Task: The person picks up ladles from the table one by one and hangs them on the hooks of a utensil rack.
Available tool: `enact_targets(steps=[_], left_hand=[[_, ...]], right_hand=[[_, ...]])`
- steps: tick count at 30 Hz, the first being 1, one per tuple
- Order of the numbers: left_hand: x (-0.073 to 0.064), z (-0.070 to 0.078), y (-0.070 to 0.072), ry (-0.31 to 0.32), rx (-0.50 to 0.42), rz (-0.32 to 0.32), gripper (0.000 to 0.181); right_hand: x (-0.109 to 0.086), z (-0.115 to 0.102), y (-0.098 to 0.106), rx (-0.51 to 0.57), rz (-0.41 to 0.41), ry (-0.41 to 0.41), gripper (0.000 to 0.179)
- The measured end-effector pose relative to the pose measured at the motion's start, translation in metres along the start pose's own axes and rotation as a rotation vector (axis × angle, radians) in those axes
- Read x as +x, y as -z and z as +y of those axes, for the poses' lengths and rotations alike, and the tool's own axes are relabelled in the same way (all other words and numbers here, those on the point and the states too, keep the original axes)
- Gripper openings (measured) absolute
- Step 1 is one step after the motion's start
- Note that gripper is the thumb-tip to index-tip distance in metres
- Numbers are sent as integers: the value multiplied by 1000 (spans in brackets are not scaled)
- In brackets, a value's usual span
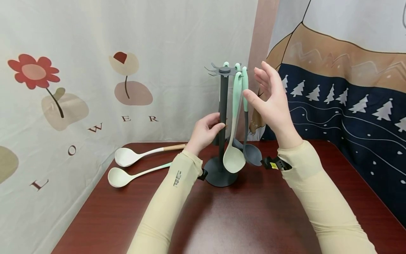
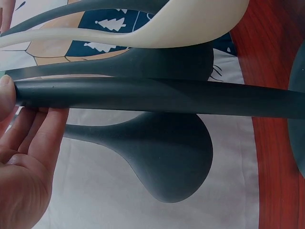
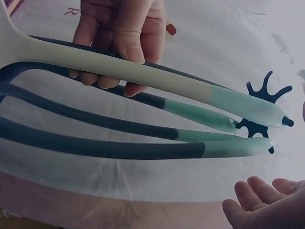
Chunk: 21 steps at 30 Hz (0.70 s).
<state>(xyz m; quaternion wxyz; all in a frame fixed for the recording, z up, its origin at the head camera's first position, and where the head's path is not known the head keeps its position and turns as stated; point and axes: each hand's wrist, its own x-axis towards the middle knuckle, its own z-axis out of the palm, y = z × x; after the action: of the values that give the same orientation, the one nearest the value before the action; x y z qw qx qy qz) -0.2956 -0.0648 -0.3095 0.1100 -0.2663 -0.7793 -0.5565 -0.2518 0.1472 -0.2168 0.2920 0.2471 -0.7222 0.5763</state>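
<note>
A dark grey utensil stand [image 1: 223, 90] rises from its round base [image 1: 219, 180], topped by a ring of hooks. My left hand [image 1: 205, 133] grips its post, thumb on the near side; the left wrist view shows the fingers around the post [image 2: 190, 97]. From the hooks hang a cream ladle [image 1: 234, 160] with a mint handle and three dark grey, mint-handled utensils, one a dark ladle [image 1: 252, 154] at the right. My right hand [image 1: 273, 100] is raised just right of the hooks, fingers spread and holding nothing. In the right wrist view its fingers are beside the handle ends.
Two more ladles lie on the dark red table [image 1: 222, 222] left of the stand: a cream one with a wooden handle [image 1: 127, 157] and a cream one with a mint handle [image 1: 120, 177]. Printed curtains [image 1: 177, 42] hang right behind the table.
</note>
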Motion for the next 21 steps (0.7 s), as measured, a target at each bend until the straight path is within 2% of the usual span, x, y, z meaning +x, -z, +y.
enact_targets(steps=[10,21], left_hand=[[0,1,0,-2,-14,-5,27],[-1,1,1,6,-4,-3,26]], right_hand=[[9,-3,-10,80,3,-12,72],[15,-9,-18,140,92,-32,56]])
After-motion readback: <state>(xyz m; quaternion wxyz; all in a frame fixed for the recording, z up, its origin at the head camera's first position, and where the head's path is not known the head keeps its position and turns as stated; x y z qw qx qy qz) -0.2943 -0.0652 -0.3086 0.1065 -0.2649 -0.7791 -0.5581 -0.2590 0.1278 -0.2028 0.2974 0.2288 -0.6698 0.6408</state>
